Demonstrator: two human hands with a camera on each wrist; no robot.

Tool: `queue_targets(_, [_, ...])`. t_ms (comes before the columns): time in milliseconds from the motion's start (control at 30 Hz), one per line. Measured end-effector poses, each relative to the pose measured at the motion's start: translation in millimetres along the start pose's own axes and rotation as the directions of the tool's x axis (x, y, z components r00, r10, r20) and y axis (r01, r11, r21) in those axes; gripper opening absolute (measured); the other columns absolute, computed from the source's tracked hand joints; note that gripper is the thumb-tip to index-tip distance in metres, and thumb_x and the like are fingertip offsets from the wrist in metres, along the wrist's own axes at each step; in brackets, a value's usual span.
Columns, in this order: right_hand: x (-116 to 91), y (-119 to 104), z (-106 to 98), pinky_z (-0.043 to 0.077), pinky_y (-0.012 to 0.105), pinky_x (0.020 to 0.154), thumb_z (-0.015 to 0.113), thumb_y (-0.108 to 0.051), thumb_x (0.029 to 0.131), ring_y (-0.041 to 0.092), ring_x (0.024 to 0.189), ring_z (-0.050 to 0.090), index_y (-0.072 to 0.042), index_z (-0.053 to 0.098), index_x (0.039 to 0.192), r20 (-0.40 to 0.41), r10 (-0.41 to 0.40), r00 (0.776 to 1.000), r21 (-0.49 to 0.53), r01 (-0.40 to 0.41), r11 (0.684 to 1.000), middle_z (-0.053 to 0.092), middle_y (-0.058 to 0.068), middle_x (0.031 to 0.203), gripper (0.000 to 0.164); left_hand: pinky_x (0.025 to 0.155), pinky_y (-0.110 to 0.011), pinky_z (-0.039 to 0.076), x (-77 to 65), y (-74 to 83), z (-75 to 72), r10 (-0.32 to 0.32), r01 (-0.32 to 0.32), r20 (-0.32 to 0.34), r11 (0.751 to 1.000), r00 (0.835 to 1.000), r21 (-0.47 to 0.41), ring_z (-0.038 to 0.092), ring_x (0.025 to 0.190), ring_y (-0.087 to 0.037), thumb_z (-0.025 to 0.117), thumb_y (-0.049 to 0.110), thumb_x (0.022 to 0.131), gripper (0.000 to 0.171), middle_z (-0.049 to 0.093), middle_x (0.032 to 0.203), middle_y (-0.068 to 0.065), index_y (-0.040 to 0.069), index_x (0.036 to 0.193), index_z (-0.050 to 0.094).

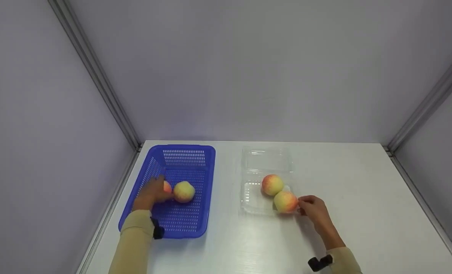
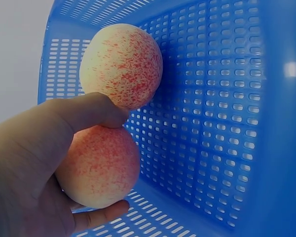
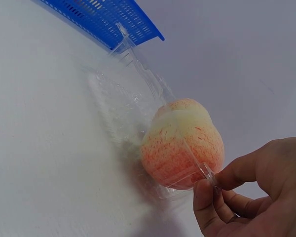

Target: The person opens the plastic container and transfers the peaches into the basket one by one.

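Inside the blue basket (image 1: 210, 190), my left hand (image 1: 152, 191) curls its thumb and fingers round a peach (image 2: 101, 165). A second peach (image 1: 184, 191) lies in the basket beside that hand, close to the thumb. To the right, a clear plastic clamshell box (image 1: 254, 196) lies unfolded on the table, its lid (image 1: 267, 160) toward the back wall. Two peaches sit in its near half, one peach (image 1: 272, 184) behind another peach (image 1: 286, 201). My right hand (image 1: 315, 210) pinches the box's right edge, near the front peach, between thumb and fingers.
The white table (image 1: 363, 182) carries the basket at the left and the box near the middle. Grey panels (image 1: 264, 76) stand behind and at both sides. The basket's raised walls surround the left hand.
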State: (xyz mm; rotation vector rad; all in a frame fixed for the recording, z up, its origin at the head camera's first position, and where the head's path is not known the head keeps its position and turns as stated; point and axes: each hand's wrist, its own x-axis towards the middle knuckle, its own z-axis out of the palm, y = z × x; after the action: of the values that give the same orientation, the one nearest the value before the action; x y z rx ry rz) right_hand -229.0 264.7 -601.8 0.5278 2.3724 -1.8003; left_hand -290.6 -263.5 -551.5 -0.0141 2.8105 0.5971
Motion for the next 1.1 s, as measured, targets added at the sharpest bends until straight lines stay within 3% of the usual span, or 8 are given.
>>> queue_targets(233, [0.7, -0.1, -0.5, 0.055, 0.024, 0.07, 0.062, -0.01, 0.101, 0.013, 0.079, 0.065, 0.013, 0.061, 0.123, -0.001, -0.001, 1.0, 0.003, 0.001, 1.0, 0.069, 0.012, 0.099, 0.031, 0.125, -0.067, 0.029, -2.8, 0.6, 0.6, -0.017, 0.017, 0.033, 1.0, 0.999, 0.01, 0.033, 0.152, -0.06, 0.078, 0.03, 0.087, 0.099, 0.036, 0.159, -0.043, -0.014, 0.16, 0.027])
queue_targets(700, [1.2, -0.1, 0.1, 0.055, 0.024, 0.07, 0.062, -0.01, 0.101, 0.013, 0.08, 0.064, 0.013, 0.061, 0.123, -0.009, 0.005, 1.0, -0.007, -0.005, 1.0, 0.069, 0.013, 0.101, 0.032, 0.121, -0.069, 0.035, -4.6, 2.6, 1.7, -0.029, 0.031, 0.076, 0.999, 0.997, -0.032, 0.044, 0.144, -0.058, 0.084, 0.024, 0.083, 0.095, 0.047, 0.153, -0.04, -0.012, 0.157, 0.036])
queue_targets(1100, [0.8, 0.3, 0.7, 0.056, 0.024, 0.07, 0.062, -0.008, 0.1, 0.014, 0.08, 0.065, 0.013, 0.061, 0.123, -0.008, -0.001, 1.0, 0.012, 0.001, 1.0, 0.069, 0.013, 0.101, 0.031, 0.125, -0.067, 0.03, -6.6, 5.2, 1.2, -0.038, 0.043, 0.115, 0.998, 0.993, -0.039, 0.037, 0.15, -0.058, 0.087, 0.019, 0.083, 0.099, 0.04, 0.159, -0.04, -0.013, 0.159, 0.033])
